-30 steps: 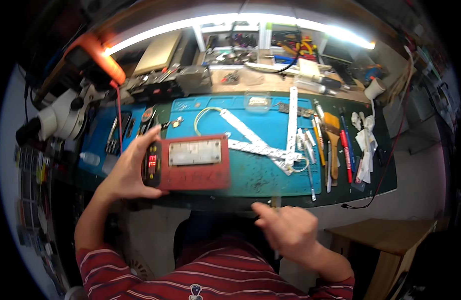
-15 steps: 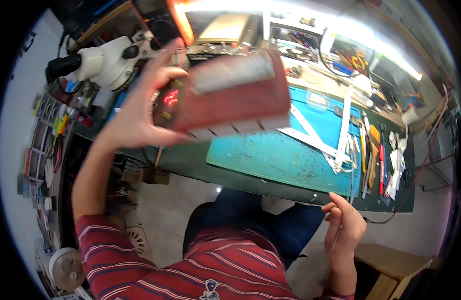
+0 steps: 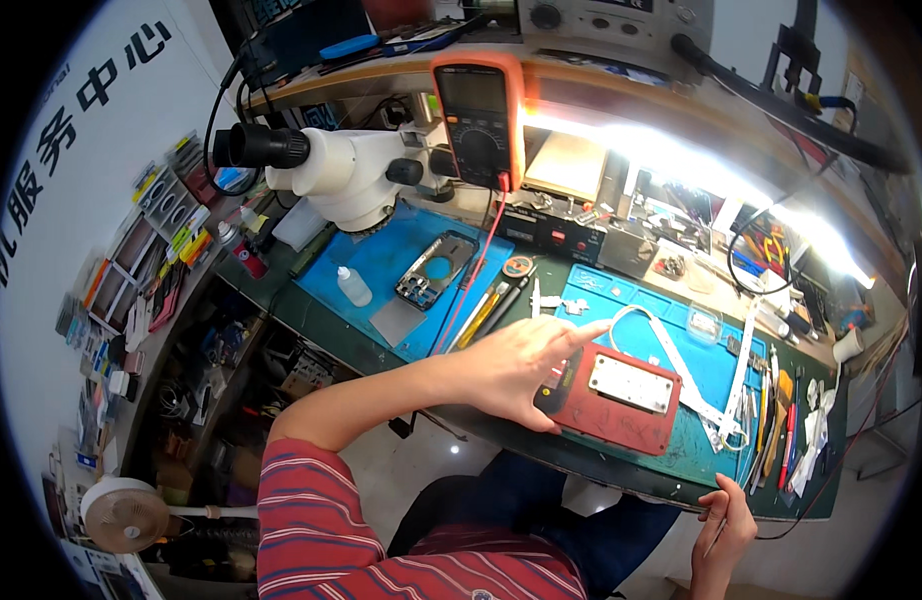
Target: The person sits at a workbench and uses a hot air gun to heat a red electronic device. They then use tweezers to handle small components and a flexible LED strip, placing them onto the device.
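Note:
My left hand spans the left end of a red box-shaped device, thumb on the near side and fingers on the far side, gripping it. A pale metal plate with holes is set in its top, and my hand partly covers its dark display end. The device sits over the blue-green work mat near the bench's front edge. My right hand is by that edge at the right, its fingers curled together; whatever they may hold is too small to make out.
A white microscope and an orange multimeter stand at the back left. On the blue mat lie a phone frame and a small white bottle. White strips and several hand tools lie at the right.
My left hand has lowered the red device from in front of my view to the work mat, toward the right. The view has shifted, showing more of the back shelf. My right hand stays curled.

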A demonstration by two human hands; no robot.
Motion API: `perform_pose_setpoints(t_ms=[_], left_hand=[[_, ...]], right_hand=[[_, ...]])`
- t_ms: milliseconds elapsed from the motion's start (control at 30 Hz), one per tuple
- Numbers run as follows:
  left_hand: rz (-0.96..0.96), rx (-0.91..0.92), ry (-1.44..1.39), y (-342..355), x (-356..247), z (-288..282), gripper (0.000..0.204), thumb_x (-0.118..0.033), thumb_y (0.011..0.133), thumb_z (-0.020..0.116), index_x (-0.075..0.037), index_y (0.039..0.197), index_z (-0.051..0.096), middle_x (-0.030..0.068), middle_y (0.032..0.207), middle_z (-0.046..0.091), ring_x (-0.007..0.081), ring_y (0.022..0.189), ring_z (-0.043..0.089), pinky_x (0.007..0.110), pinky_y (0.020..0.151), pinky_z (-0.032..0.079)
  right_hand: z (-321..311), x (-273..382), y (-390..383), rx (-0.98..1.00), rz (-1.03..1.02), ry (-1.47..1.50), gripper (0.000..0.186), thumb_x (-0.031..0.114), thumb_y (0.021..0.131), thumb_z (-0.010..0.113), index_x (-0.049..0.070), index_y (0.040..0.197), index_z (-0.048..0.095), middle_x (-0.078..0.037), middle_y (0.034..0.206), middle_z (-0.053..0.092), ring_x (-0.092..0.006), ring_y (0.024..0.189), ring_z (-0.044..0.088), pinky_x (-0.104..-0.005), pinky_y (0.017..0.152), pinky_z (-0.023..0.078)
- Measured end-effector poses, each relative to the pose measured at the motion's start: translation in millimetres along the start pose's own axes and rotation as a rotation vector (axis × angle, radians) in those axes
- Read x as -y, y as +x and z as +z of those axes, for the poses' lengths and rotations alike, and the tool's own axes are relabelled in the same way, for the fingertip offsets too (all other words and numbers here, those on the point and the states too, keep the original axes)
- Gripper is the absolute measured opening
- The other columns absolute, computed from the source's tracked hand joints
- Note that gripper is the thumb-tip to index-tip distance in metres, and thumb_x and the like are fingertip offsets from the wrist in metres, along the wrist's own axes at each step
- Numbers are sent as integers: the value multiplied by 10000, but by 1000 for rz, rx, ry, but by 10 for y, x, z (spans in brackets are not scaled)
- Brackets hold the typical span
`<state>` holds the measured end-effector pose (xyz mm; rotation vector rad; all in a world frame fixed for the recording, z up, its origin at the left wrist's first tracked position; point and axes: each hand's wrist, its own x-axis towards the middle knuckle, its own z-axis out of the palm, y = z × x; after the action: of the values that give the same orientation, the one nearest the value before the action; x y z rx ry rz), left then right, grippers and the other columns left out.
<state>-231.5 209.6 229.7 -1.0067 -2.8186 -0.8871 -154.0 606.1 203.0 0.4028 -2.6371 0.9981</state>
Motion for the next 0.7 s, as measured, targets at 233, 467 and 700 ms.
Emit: perform_pose_setpoints(t_ms=[233,467,700], left_hand=[[42,-61,-84,-66,93,81,1322,-395,673,967,-84,1648,129,277,1481,428,461,1378,422,517,1166,356],[-79,-296,-236,-87,230,-26,750,-272,913,783,-58,1534,421,189,1358,608,339,1266,583,432,1075,458],[4,-611,-85,47,433,-102,166,-89,949,715,-21,1095,757,95,810,713,232,689,670,346,632,510]], right_hand=[[108,123,333,-17,-15,-48,364,278,1111,503,-32,1212,663,-92,724,657,-154,569,603,-294,530,467],[196,199,952,-98,-83,96,835,676,1072,262,-43,1232,654,-65,713,550,-125,574,514,-294,512,372],[379,250,1570,-115,-260,160,659,499,1125,332,-39,1065,708,-102,765,599,-146,589,561,-287,522,417]])
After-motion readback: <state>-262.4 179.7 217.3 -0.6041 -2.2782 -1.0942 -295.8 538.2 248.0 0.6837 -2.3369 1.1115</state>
